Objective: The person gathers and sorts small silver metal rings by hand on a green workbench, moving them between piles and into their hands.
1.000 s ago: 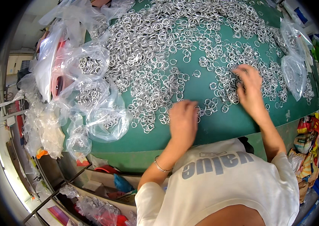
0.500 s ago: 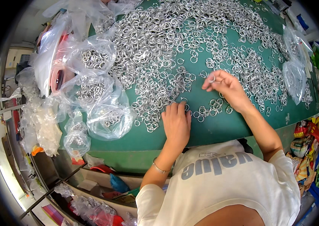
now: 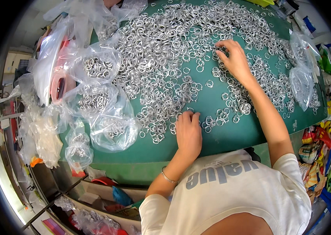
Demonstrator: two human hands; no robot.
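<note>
This is a small workshop or packing room. A green worktable (image 3: 228, 137) is heaped with loose metal rings (image 3: 165, 51), clear plastic bags (image 3: 107, 117) of sorted rings lie along its left side, and shelves (image 3: 95, 196) below hold more bagged stock and clutter.

Small silver metal rings (image 3: 161, 51) are spread loose and flat in a thick, overlapping heap over the far half of the green table top (image 3: 228, 137). Toward the near edge they are thinned out into scattered singles and small clusters (image 3: 222, 116). Each is a plain, shiny open circle.
</note>
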